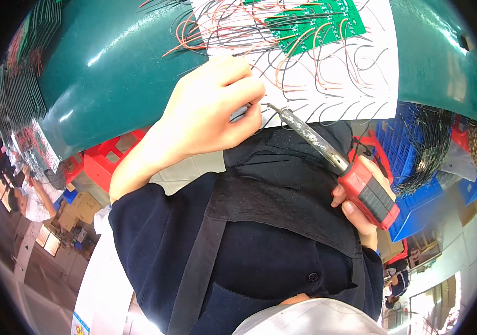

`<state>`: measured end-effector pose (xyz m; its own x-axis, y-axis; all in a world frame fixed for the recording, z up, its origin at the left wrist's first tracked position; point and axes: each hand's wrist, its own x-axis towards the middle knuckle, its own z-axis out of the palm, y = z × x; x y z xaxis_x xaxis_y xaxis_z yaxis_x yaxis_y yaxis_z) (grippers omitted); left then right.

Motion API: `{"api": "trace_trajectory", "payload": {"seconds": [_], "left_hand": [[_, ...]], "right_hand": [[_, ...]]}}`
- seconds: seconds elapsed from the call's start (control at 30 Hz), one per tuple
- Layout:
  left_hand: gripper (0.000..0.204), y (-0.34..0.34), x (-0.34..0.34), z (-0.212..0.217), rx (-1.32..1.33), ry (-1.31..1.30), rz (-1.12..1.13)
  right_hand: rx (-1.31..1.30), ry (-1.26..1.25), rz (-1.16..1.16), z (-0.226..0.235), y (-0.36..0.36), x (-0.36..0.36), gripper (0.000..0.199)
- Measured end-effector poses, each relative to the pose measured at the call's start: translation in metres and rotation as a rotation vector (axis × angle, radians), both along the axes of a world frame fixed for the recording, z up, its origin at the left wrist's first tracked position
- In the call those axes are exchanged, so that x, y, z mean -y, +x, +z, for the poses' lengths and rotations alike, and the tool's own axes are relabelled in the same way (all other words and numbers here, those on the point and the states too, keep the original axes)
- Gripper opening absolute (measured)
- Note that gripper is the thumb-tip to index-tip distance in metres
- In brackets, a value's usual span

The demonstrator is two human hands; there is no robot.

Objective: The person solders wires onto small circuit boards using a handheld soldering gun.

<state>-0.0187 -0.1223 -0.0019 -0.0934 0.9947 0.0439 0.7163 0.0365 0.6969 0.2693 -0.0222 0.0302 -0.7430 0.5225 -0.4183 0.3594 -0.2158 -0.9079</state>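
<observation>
My right hand (357, 214) is wrapped round the red and black handle of a soldering iron (315, 140). The iron slants up to the left, its thin tip close to the fingers of my left hand (216, 106). That left hand is closed in a pinch over the near edge of a white sheet (381, 67); what its fingertips hold is hidden. On the sheet lie green circuit boards (328, 28) with red and black wires (283, 84) fanning out from them. Several short dark wires line the near edge, beside the iron's tip.
A green mat (121, 72) covers the table. Stacked boards with wires (20, 95) stand at the far left. Blue crates (417, 206) with bundled black wires (431, 151) sit at the right. Red stools (104, 164) show below the table edge. Other people (34, 201) are in the background.
</observation>
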Motion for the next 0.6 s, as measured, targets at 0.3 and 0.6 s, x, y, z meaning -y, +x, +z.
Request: {"api": "trace_trajectory", "payload": {"seconds": [0.3,0.6], "left_hand": [[0.013,-0.0011,-0.0002,-0.0008,-0.003,0.009,-0.007],[0.013,-0.0020,-0.0002,-0.0004,0.003,0.019,-0.004]], "right_hand": [[-0.033,0.036,0.008,-0.0008,-0.0038,0.0014,0.060],[-0.157,-0.212,-0.306,0.0052,0.0001,0.0048,0.077]]}}
